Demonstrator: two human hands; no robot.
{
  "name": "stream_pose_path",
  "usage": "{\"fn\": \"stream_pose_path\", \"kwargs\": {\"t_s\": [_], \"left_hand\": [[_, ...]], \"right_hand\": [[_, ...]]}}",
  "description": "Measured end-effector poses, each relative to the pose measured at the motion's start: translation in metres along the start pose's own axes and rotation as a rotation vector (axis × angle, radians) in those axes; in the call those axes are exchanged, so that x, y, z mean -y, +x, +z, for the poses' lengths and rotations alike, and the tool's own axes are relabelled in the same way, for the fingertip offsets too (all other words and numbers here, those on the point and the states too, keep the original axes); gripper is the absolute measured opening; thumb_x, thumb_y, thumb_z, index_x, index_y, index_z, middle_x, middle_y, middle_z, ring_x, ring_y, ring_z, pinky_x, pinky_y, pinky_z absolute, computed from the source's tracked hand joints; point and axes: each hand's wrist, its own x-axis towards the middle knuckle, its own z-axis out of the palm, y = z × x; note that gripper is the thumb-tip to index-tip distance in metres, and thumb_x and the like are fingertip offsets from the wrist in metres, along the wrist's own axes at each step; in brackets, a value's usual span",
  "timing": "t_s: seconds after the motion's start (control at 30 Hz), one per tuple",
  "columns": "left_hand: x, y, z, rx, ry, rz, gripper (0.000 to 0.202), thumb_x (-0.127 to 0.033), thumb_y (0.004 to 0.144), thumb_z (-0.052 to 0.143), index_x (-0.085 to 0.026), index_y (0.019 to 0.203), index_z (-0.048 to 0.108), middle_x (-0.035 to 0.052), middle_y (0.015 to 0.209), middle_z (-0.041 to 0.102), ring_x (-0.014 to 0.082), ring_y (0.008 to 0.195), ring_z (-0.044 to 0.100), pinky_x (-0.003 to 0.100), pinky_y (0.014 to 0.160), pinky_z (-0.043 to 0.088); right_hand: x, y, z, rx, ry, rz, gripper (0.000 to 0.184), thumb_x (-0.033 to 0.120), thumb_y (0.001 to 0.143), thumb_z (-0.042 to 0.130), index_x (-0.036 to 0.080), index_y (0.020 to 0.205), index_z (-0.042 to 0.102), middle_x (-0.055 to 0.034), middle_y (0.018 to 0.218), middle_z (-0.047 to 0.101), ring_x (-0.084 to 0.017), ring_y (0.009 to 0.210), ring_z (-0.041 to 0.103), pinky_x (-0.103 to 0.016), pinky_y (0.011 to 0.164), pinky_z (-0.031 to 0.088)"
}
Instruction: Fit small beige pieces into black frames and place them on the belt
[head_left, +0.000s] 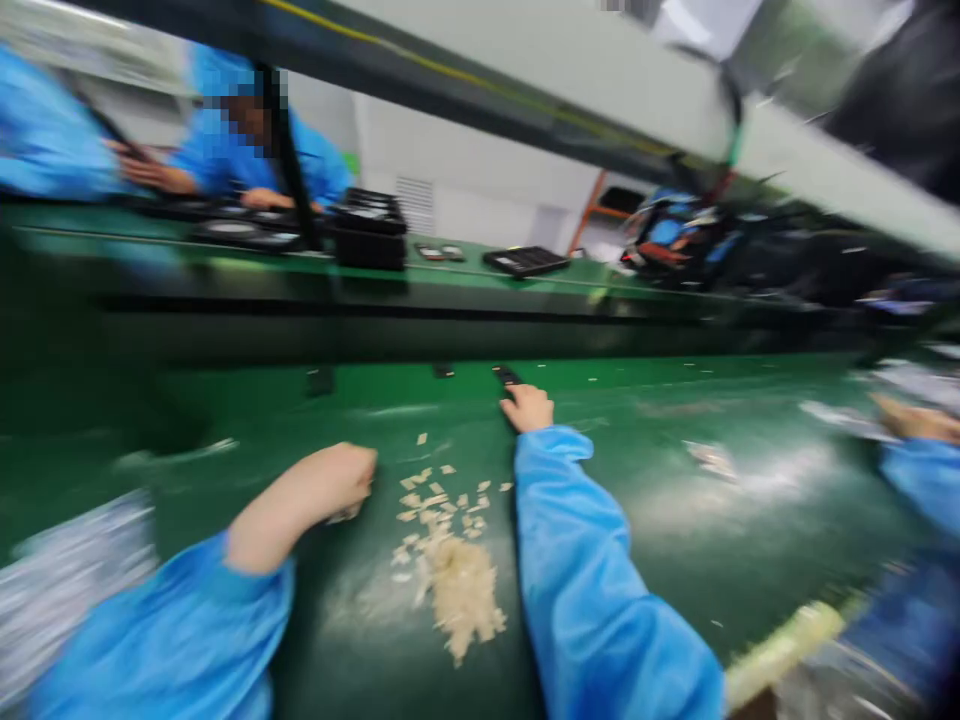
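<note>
My left hand (346, 480) is closed in a fist-like shape low over the green mat (345, 620). A small edge of something shows beneath its fingers, too blurred to name. Farther forward, my right hand (531, 408) has its fingers on a small flat black part (506, 376) near the back of the mat. A pile of small beige pieces (465, 585) lies between my arms, with loose ones scattered above it. Two more dark parts, one small black part (444, 370) and one dark part (320, 381), lie to the left of the right hand.
Clear plastic bags (75, 580) lie at left. A small packet (711, 460) is on the mat at right, near another person's hand (919, 418). A raised shelf (465, 285) at the back bears black trays (369, 228); a co-worker in blue (319, 155) is behind it.
</note>
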Motion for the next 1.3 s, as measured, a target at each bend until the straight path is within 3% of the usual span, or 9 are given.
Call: {"fn": "stream_pose_path", "kwargs": {"t_s": [0.07, 0.17, 0.37, 0.53, 0.67, 0.73, 0.83, 1.0, 1.3], "left_hand": [[0.013, -0.021, -0.011, -0.014, 0.057, -0.059, 0.015, -0.014, 0.076, 0.050, -0.014, 0.064, 0.058, -0.0010, 0.057, 0.055, 0.0111, 0.052, 0.047, 0.025, 0.054, 0.036], [0.014, -0.030, -0.028, -0.043, 0.025, -0.042, 0.015, -0.014, 0.076, 0.045, -0.016, 0.068, 0.058, -0.0008, 0.062, 0.058, 0.0111, 0.056, 0.047, 0.023, 0.056, 0.033], [0.010, -0.031, -0.037, -0.094, -0.040, -0.020, 0.012, -0.014, 0.074, 0.043, -0.016, 0.073, 0.055, -0.0001, 0.068, 0.059, 0.0119, 0.062, 0.051, 0.022, 0.060, 0.036], [0.008, -0.029, -0.033, -0.125, -0.123, 0.023, 0.007, -0.012, 0.071, 0.046, -0.017, 0.070, 0.051, -0.0017, 0.065, 0.056, 0.0114, 0.061, 0.050, 0.022, 0.059, 0.038], [-0.003, -0.027, -0.031, -0.165, -0.209, 0.062, 0.003, -0.016, 0.074, 0.048, -0.017, 0.075, 0.050, -0.0028, 0.068, 0.056, 0.0110, 0.063, 0.053, 0.021, 0.060, 0.040], [-0.009, -0.029, -0.030, -0.212, -0.288, 0.105, 0.002, -0.019, 0.075, 0.050, -0.018, 0.076, 0.050, -0.0035, 0.068, 0.055, 0.0107, 0.063, 0.051, 0.021, 0.060, 0.040], [-0.019, -0.031, -0.029, -0.300, -0.418, 0.153, 0.004, -0.021, 0.075, 0.052, -0.017, 0.075, 0.050, -0.0042, 0.067, 0.052, 0.0100, 0.061, 0.047, 0.021, 0.058, 0.037], [-0.032, -0.030, -0.027, -0.438, -0.685, 0.132, 0.014, -0.027, 0.074, 0.059, -0.017, 0.078, 0.050, -0.0023, 0.073, 0.053, 0.0111, 0.066, 0.052, 0.024, 0.063, 0.043], [-0.048, -0.036, -0.029, -0.435, -0.750, 0.110, 0.022, -0.039, 0.074, 0.057, -0.017, 0.071, 0.053, -0.0012, 0.065, 0.055, 0.0141, 0.065, 0.054, 0.026, 0.064, 0.043]], "right_hand": [[-0.008, 0.013, 0.019, -0.006, -0.034, 0.044, 0.032, 0.031, 0.089, 0.054, 0.017, 0.118, 0.053, -0.0091, 0.124, 0.053, -0.023, 0.108, 0.055, -0.046, 0.090, 0.046], [-0.020, 0.027, 0.037, -0.030, -0.052, 0.065, 0.032, 0.025, 0.088, 0.051, 0.017, 0.118, 0.056, -0.0163, 0.128, 0.049, -0.033, 0.118, 0.044, -0.055, 0.095, 0.036], [-0.022, 0.030, 0.034, -0.067, 0.004, -0.003, 0.035, 0.024, 0.083, 0.048, 0.018, 0.115, 0.059, -0.0175, 0.125, 0.050, -0.035, 0.117, 0.043, -0.050, 0.093, 0.036], [0.026, 0.015, 0.025, 0.102, 0.177, -0.277, 0.025, 0.020, 0.081, 0.051, 0.018, 0.102, 0.063, -0.0110, 0.108, 0.061, -0.022, 0.097, 0.059, -0.036, 0.091, 0.043], [0.082, -0.020, 0.028, 0.313, 0.365, -0.535, 0.015, 0.022, 0.077, 0.060, 0.020, 0.093, 0.061, -0.0026, 0.094, 0.067, -0.015, 0.085, 0.063, -0.027, 0.080, 0.049], [0.103, -0.039, 0.032, 0.353, 0.447, -0.602, 0.011, 0.022, 0.076, 0.062, 0.020, 0.086, 0.056, 0.0007, 0.080, 0.066, -0.013, 0.074, 0.062, -0.025, 0.071, 0.050], [0.118, -0.056, 0.033, 0.299, 0.545, -0.611, 0.011, 0.020, 0.077, 0.059, 0.020, 0.080, 0.049, 0.0040, 0.068, 0.058, -0.011, 0.061, 0.057, -0.024, 0.061, 0.047], [0.119, -0.062, 0.025, 0.141, 0.660, -0.583, 0.015, 0.018, 0.076, 0.058, 0.021, 0.079, 0.043, 0.0063, 0.065, 0.052, -0.010, 0.056, 0.052, -0.021, 0.055, 0.043], [0.125, -0.075, 0.010, -0.134, 0.632, -0.648, 0.012, 0.012, 0.077, 0.058, 0.020, 0.071, 0.051, 0.0025, 0.068, 0.055, -0.012, 0.064, 0.053, -0.022, 0.061, 0.043]]}}
